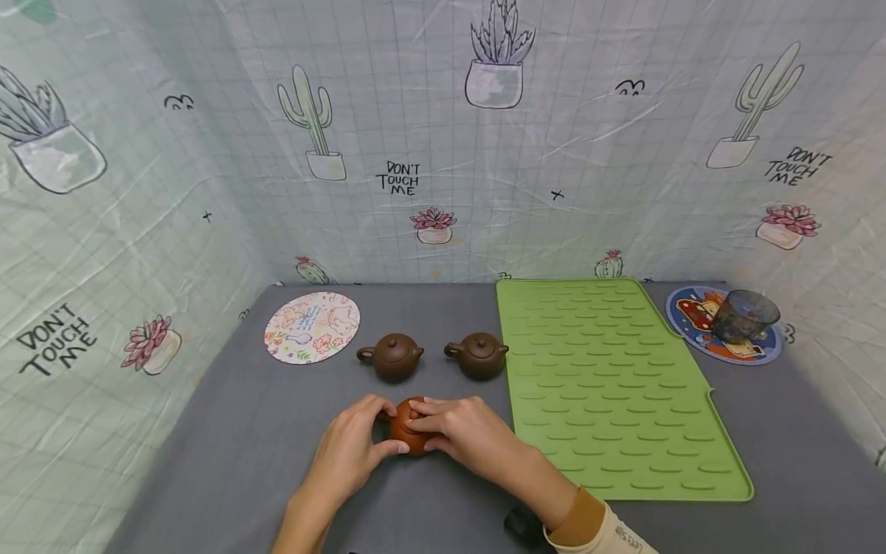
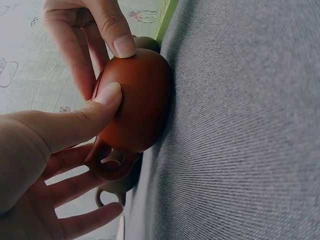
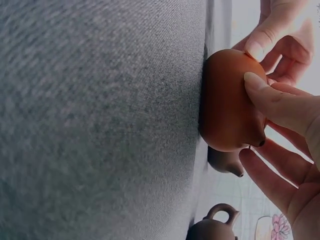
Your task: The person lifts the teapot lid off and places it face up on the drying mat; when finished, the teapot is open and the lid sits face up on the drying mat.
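Your patterned backdrop (image 1: 429, 115) reads "DON'T TOUCH ME" thrice; your right sleeve (image 1: 601, 531) bears "Lets", remainder unclear; lettering on your floral round mat (image 1: 312, 328) is illegible.

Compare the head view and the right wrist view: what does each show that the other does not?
Only the head view shows the green rectangular mat and dark translucent cup on the blue round coaster.

Only the right wrist view shows the spout of the reddish-brown round teapot.

Both show that teapot, two dark brown round teapots, the left hand and the right hand.
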### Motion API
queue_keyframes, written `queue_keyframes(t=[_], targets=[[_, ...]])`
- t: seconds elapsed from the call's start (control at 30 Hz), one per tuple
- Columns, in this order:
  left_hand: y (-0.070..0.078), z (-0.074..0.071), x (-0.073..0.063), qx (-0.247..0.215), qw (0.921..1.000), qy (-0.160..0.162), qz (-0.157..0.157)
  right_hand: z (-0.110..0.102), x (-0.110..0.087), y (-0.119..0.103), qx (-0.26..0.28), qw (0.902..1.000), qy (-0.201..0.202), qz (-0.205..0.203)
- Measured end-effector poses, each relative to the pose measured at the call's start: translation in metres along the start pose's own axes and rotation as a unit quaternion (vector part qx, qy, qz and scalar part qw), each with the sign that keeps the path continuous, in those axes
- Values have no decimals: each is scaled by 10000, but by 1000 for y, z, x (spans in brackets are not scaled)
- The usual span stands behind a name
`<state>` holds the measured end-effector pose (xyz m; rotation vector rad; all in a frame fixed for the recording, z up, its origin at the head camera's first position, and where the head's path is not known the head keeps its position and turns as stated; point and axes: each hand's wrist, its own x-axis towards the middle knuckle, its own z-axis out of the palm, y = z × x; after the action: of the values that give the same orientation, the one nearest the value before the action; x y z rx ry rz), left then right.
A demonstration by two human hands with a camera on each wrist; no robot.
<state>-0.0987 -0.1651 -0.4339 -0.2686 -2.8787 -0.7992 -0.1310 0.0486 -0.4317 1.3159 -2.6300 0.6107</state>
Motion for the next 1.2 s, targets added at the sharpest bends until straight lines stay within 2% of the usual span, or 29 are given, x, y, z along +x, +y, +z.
queue_keyframes(t=[0.27,0.5,0.6,0.77,0.97,1.1,1.2], targets=[[1,0,0,56,10000,-11,-45,-5,3,4,121,9999,-34,-51],[3,3,-2,264,9993,164,187,-16,4,12,875,9961,-58,100],[2,4,-5,278,9990,239,251,-19,0,14,959,9954,3,85],[-3,4,-7,198,9984,239,470,-26,-9,19,873,9958,258,40],[-7,4,-8,72,9972,146,725,-43,-26,32,579,9951,804,23],[-8,5,-7,14,9973,120,722,-57,-40,43,396,9929,1090,246],[-7,6,-6,30,9964,232,813,-68,-50,49,363,9899,1293,453]])
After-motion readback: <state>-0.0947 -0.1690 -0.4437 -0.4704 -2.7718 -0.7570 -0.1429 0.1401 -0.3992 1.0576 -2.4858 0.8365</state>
